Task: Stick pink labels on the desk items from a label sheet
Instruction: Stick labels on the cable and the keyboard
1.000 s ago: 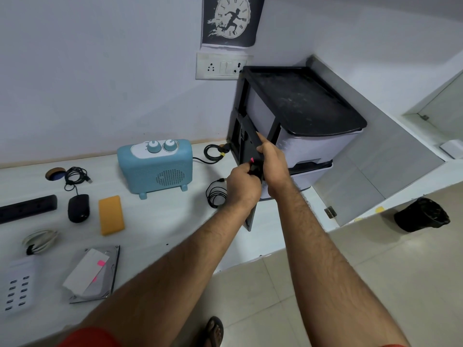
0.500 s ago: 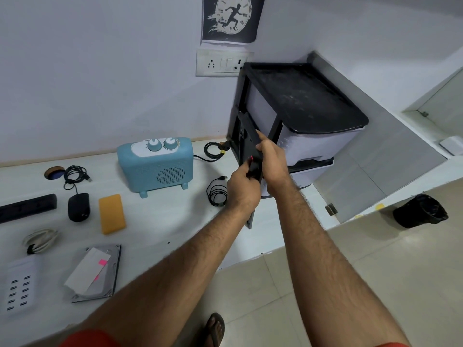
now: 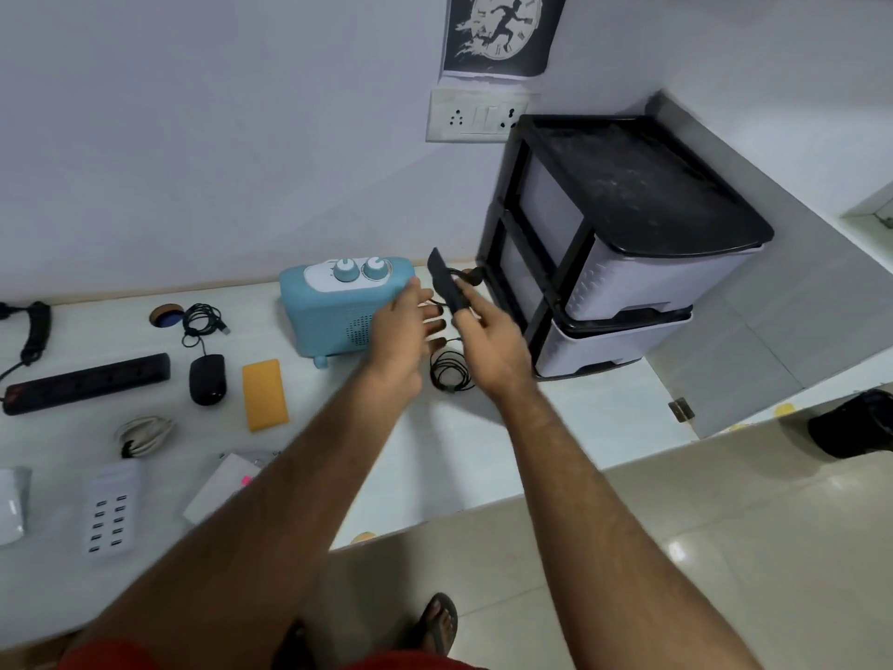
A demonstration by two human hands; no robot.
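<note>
- Up above the desk (image 3: 555, 427), a flat, narrow black item (image 3: 447, 281) is held tilted, its far end pointing up and away toward the wall; no pink label can be made out on the face that shows.
- Its lower end sits in the right hand (image 3: 488, 340), whose thumb and fingers pinch it from below, with the forearm reaching in from the lower right.
- Just to its left, the left hand (image 3: 403, 326) is released, fingers spread and loosely straight, fingertips pointing toward the black item but apart from it; nothing is held in it.
- Both arms are stretched forward, the hands close together in front of the blue heater (image 3: 338, 307) and beside the black-and-white drawer unit (image 3: 628, 263).
- Below the hands, a small coiled black cable (image 3: 449, 374) lies on the desk.
- Nearer the person, the label sheet (image 3: 220, 486) lies at the desk's near left, partly hidden by the left forearm, with a spot of pink (image 3: 245, 480) showing at its edge.
- Further left lie an orange pad (image 3: 265, 395), a black mouse (image 3: 208, 379), a black power strip (image 3: 87, 383), a white multi-port charger (image 3: 108, 515) and a bundled white cable (image 3: 145, 435).
</note>
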